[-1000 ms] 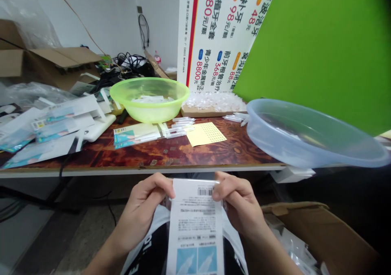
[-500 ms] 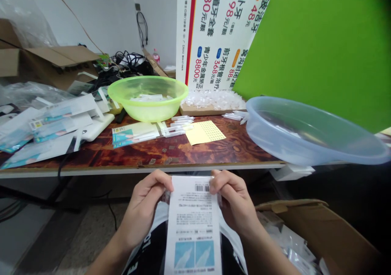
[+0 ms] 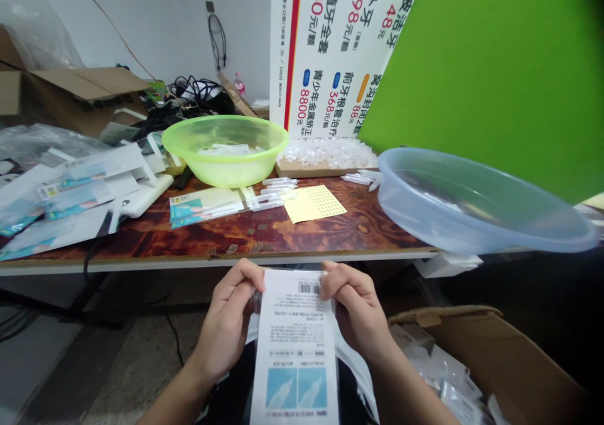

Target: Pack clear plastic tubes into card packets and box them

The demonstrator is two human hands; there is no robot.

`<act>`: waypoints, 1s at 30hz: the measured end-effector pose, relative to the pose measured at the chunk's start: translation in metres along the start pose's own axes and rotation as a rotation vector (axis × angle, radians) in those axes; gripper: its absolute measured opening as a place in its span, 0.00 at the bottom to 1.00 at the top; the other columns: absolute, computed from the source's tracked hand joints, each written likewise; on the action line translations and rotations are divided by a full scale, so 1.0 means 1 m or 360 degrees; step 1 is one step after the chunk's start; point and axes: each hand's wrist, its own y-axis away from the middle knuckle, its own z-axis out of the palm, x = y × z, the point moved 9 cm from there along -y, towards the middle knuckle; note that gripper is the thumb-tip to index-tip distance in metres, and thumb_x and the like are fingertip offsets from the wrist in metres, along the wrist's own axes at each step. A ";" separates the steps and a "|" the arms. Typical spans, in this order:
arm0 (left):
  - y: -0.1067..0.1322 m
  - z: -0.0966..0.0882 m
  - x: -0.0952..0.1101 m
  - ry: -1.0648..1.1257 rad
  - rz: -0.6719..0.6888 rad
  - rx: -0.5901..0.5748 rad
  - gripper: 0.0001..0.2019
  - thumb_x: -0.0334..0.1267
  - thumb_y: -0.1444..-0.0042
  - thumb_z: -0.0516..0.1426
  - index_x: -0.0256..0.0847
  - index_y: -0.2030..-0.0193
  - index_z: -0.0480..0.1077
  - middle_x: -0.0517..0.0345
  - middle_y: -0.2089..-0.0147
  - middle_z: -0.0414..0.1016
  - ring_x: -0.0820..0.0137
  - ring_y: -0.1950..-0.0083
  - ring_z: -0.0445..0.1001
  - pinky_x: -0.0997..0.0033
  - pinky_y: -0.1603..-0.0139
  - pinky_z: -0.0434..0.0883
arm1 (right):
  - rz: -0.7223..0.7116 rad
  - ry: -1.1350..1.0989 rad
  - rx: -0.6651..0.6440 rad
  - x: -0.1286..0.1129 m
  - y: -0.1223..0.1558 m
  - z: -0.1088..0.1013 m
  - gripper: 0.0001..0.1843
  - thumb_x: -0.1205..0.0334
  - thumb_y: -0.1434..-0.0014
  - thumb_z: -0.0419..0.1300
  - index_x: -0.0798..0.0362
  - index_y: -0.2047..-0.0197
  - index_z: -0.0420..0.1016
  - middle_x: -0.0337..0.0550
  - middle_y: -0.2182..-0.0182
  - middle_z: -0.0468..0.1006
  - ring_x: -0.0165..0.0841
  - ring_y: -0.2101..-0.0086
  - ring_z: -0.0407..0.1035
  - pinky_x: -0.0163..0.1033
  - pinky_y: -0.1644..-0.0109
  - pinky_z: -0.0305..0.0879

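In front of my lap I hold a printed card in a clear plastic sleeve, its text and barcode upside down to me and two blue pictures at the near end. My left hand pinches the far left corner between thumb and fingers. At the far right corner, beside the barcode, my right hand grips with its fingers curled. Beyond on the table lie a short stack of packaged cards, several white tubes and a yellow sticker sheet.
A green basin with white pieces stands at the back. The blue basin overhangs the table's front edge at right. More packets are heaped at left. Below right is a cardboard box holding packets. Small clear pieces cover a cardboard tray.
The camera view has shifted slightly. Both hands keep their hold on the sleeved card, which stays in nearly the same position.
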 end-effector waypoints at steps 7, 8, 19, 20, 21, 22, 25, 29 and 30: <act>0.003 0.008 0.008 -0.0077 0.0066 -0.0242 0.10 0.46 0.39 0.56 0.43 0.66 0.65 0.63 0.67 0.68 0.74 0.71 0.63 0.77 0.71 0.64 | -0.0013 0.0066 -0.0049 -0.006 0.001 0.002 0.13 0.66 0.41 0.52 0.51 0.72 0.76 0.36 0.76 0.61 0.27 0.78 0.50 0.37 0.75 0.43; 0.005 0.010 0.009 -0.0168 0.0076 -0.0281 0.10 0.47 0.39 0.56 0.44 0.65 0.64 0.63 0.66 0.68 0.74 0.70 0.64 0.77 0.70 0.65 | -0.0019 0.0037 -0.0041 -0.008 0.001 0.003 0.12 0.64 0.41 0.52 0.51 0.70 0.76 0.36 0.76 0.60 0.27 0.79 0.49 0.37 0.75 0.42; 0.025 0.013 0.040 -0.0878 0.0572 -0.0036 0.10 0.35 0.40 0.59 0.49 0.61 0.60 0.66 0.58 0.71 0.77 0.69 0.70 0.82 0.71 0.70 | -0.0498 0.1040 0.0237 -0.053 0.019 0.031 0.26 0.62 0.44 0.68 0.40 0.43 0.68 0.40 0.59 0.72 0.34 0.62 0.67 0.37 0.63 0.65; 0.028 0.015 0.046 -0.0893 0.0656 -0.0006 0.10 0.33 0.41 0.59 0.49 0.61 0.60 0.66 0.58 0.71 0.78 0.69 0.70 0.83 0.71 0.70 | -0.0447 0.1004 0.0260 -0.052 0.019 0.032 0.29 0.64 0.43 0.67 0.38 0.41 0.65 0.39 0.58 0.72 0.34 0.62 0.68 0.37 0.63 0.66; 0.030 0.016 0.050 -0.0883 0.0722 0.0017 0.11 0.31 0.42 0.59 0.49 0.61 0.60 0.66 0.58 0.72 0.78 0.70 0.71 0.83 0.71 0.70 | -0.0397 0.0919 0.0272 -0.051 0.019 0.032 0.29 0.65 0.42 0.66 0.36 0.40 0.64 0.38 0.59 0.72 0.32 0.64 0.68 0.35 0.64 0.67; 0.032 0.017 0.054 -0.0851 0.0767 0.0041 0.11 0.31 0.42 0.59 0.49 0.62 0.61 0.66 0.59 0.72 0.78 0.70 0.71 0.83 0.71 0.71 | -0.0354 0.0799 0.0275 -0.051 0.018 0.033 0.29 0.65 0.40 0.65 0.35 0.40 0.62 0.37 0.62 0.71 0.30 0.67 0.68 0.34 0.66 0.66; 0.032 0.015 0.056 -0.0682 0.0781 0.0087 0.11 0.30 0.43 0.59 0.49 0.63 0.61 0.66 0.61 0.72 0.76 0.70 0.73 0.81 0.73 0.74 | -0.0254 0.0441 0.0289 -0.049 0.015 0.032 0.24 0.66 0.37 0.61 0.36 0.42 0.61 0.32 0.70 0.68 0.26 0.73 0.65 0.28 0.72 0.62; 0.026 0.013 0.047 -0.0479 0.0642 0.0069 0.11 0.32 0.43 0.61 0.48 0.65 0.60 0.66 0.62 0.72 0.75 0.71 0.74 0.78 0.76 0.76 | -0.0145 0.0246 0.0401 -0.042 0.013 0.022 0.18 0.64 0.36 0.61 0.40 0.46 0.61 0.31 0.72 0.71 0.24 0.75 0.63 0.26 0.74 0.60; 0.026 0.011 0.046 -0.0441 0.0622 0.0072 0.11 0.32 0.43 0.61 0.48 0.65 0.60 0.66 0.62 0.72 0.75 0.71 0.75 0.78 0.76 0.76 | -0.0153 0.0227 0.0475 -0.042 0.013 0.016 0.16 0.62 0.35 0.61 0.41 0.47 0.61 0.31 0.72 0.71 0.24 0.76 0.63 0.26 0.74 0.60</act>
